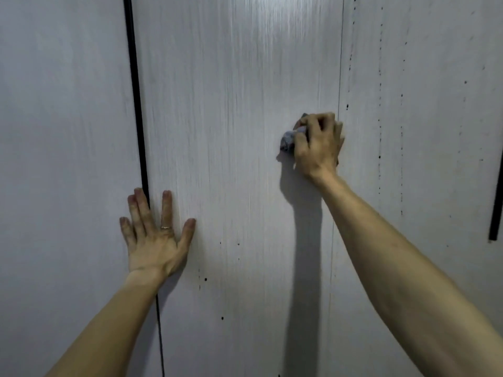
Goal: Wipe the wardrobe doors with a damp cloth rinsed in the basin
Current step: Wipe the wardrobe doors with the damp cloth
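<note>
Pale grey wardrobe doors fill the view. The middle door (231, 131) has faint vertical streaks and a few dark specks low down. My right hand (318, 145) grips a bunched grey-blue cloth (288, 141) and presses it against the middle door near its right edge. Most of the cloth is hidden under my fingers. My left hand (155, 235) lies flat with spread fingers against the doors, across the dark gap (136, 91) between the left door (62, 159) and the middle door.
The right door (422, 118) carries vertical lines of dark specks and drip marks. A thin seam (339, 77) separates it from the middle door. A dark strip (495, 208) shows at the far right edge.
</note>
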A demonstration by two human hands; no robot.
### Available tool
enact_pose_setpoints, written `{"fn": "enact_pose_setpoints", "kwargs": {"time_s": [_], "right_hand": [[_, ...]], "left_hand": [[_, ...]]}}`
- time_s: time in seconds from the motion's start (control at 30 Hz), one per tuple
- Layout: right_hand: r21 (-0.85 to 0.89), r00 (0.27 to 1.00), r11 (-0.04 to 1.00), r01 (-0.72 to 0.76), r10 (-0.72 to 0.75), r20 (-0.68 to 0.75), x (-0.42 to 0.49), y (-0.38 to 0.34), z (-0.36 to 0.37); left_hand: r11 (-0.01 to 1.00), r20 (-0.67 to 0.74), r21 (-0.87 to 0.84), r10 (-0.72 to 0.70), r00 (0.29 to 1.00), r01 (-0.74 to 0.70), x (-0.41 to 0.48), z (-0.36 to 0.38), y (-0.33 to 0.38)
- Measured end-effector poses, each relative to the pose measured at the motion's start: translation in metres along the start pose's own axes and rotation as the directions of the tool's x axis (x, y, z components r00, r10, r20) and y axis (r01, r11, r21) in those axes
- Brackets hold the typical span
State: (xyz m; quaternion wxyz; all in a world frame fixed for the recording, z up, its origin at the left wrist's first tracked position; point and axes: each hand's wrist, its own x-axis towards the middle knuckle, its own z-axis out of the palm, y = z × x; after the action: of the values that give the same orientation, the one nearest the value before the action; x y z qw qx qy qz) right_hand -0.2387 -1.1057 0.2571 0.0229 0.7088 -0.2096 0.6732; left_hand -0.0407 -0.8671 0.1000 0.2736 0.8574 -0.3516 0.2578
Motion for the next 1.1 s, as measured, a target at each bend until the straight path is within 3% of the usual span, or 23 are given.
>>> {"fn": "enact_pose_setpoints", "kwargs": {"time_s": [0.17, 0.37, 0.5, 0.63, 0.73, 0.83, 0.93, 1.0, 1.1], "right_hand": [[0.023, 0.992, 1.0, 0.004, -0.001, -0.125, -0.032, 0.018, 0.012], [0.045, 0.997, 0.997, 0.055, -0.058, 0.049, -0.209, 0.047, 0.016], [0.026, 0.994, 0.995, 0.101, -0.102, 0.031, -0.149, 0.037, 0.01], [0.061, 0.984, 0.997, -0.041, 0.051, -0.171, -0.047, 0.016, 0.012], [0.085, 0.971, 0.994, -0.067, 0.085, -0.224, -0.057, 0.01, 0.024], [0.027, 0.987, 0.99, 0.137, -0.134, -0.092, -0.146, 0.01, 0.042], [0.009, 0.952, 0.956, 0.294, -0.294, 0.089, -0.222, 0.003, 0.05], [0.041, 0.934, 0.943, 0.329, -0.332, 0.129, -0.21, -0.002, 0.05], [0.02, 0.962, 0.962, 0.272, -0.273, 0.026, -0.139, -0.025, 0.051]], "left_hand": [[1.0, -0.016, -0.006, 0.006, 1.0, -0.006, 0.001, 0.002, -0.002], [1.0, -0.001, -0.019, 0.014, 1.0, -0.014, -0.001, 0.0, 0.001], [1.0, 0.0, -0.01, 0.013, 1.0, -0.013, -0.002, -0.001, 0.001], [1.0, -0.018, -0.005, 0.017, 1.0, -0.017, 0.0, 0.002, 0.0], [1.0, -0.047, -0.002, 0.012, 0.999, -0.012, 0.003, 0.006, -0.002], [1.0, -0.067, -0.009, 0.02, 0.998, -0.021, 0.005, 0.009, -0.003], [1.0, -0.068, -0.002, 0.022, 0.997, -0.022, 0.004, 0.008, -0.005], [1.0, -0.072, -0.003, 0.028, 0.997, -0.029, 0.003, 0.009, -0.004], [0.999, -0.095, -0.003, 0.043, 0.995, -0.044, 0.004, 0.009, -0.005]]}}
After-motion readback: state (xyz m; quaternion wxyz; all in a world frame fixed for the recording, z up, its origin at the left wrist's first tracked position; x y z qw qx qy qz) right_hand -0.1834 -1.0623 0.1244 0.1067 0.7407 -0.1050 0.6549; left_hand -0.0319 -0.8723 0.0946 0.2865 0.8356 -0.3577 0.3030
